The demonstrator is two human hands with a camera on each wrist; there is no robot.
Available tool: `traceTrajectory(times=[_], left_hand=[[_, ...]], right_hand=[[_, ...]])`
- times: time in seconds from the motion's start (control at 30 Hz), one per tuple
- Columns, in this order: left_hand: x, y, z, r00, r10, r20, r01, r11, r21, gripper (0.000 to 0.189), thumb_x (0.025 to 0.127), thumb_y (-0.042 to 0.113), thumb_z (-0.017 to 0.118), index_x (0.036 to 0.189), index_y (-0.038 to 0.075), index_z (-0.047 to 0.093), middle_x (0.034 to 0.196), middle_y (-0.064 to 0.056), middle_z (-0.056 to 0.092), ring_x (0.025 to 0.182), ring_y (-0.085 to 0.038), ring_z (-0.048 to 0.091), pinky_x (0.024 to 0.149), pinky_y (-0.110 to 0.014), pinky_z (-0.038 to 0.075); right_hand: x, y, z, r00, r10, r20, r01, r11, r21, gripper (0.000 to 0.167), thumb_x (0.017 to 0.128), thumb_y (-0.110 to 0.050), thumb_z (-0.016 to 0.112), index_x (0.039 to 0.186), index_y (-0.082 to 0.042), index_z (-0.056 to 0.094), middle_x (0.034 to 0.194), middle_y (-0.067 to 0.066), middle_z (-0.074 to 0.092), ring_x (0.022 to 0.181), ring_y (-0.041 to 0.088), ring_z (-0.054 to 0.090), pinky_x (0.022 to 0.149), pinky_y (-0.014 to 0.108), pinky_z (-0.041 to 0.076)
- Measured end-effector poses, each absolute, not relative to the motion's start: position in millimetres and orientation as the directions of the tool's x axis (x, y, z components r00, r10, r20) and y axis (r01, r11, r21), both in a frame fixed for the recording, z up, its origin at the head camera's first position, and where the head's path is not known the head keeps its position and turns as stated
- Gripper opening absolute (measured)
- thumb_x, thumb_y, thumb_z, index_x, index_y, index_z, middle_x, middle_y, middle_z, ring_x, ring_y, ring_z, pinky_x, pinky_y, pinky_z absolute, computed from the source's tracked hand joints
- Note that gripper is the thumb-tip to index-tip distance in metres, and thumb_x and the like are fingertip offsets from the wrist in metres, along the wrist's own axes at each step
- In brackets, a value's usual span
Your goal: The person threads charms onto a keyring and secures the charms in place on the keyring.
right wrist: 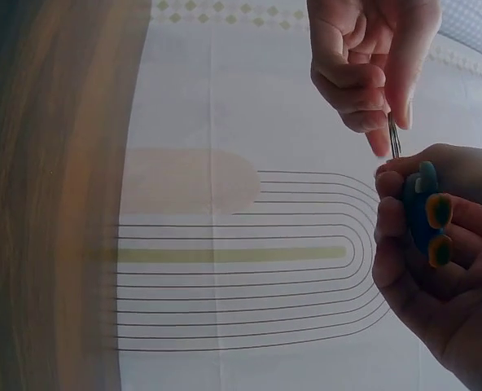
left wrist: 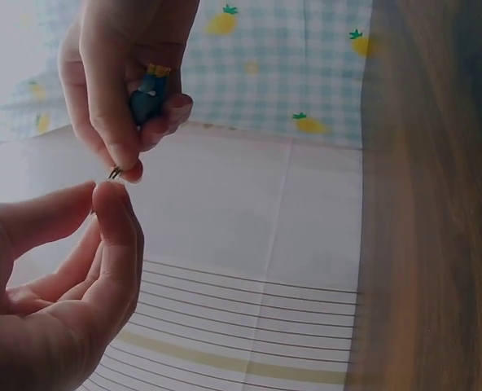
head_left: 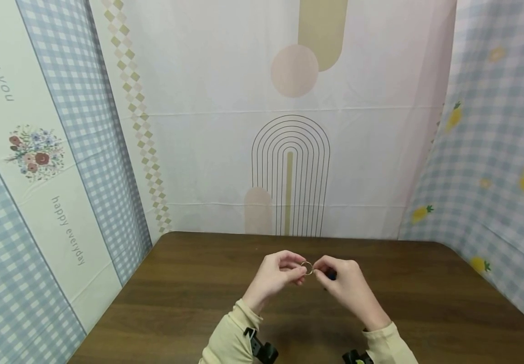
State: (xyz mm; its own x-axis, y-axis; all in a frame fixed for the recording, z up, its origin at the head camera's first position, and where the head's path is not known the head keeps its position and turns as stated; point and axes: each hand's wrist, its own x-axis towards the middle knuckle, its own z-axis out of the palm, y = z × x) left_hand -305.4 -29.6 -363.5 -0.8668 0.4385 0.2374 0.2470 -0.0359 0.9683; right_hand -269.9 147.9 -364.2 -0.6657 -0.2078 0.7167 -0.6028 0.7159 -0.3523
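Observation:
Over the table, my left hand pinches a thin metal split key ring between thumb and forefinger. Facing it, my right hand has its thumb and forefinger tips together at the ring's other edge. A small blue figurine with orange-rimmed round ends lies in the right hand, held by the curled fingers. In the left wrist view the blue figurine shows a yellow part on top and is half covered by fingers. Fingertips hide the spot where the right hand meets the ring.
A brown wooden table spreads beneath both hands. Behind it hangs a white printed cloth, with blue checked cloths at the left and right sides. Dark camera mounts are strapped at the wrists over light yellow sleeves.

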Motion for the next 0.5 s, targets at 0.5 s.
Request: traceTrajectory(times=[0.5], left_hand=[[-311.5, -25.6, -367.5, -0.883, 0.369, 0.288, 0.318, 0.022, 0.948, 0.017, 0.09, 0.0, 0.063, 0.099, -0.013, 0.068, 0.086, -0.027, 0.07, 0.061, -0.006, 0.059, 0.063, -0.027, 0.058]], right_hand=[[-273.3, 150.4, -362.4, -0.706, -0.265, 0.656, -0.62, 0.679, -0.393, 0.013, 0.08, 0.003, 0.072, 0.085, -0.008, 0.07, 0.067, -0.007, 0.066, 0.059, -0.008, 0.046, 0.052, 0.015, 0.043]])
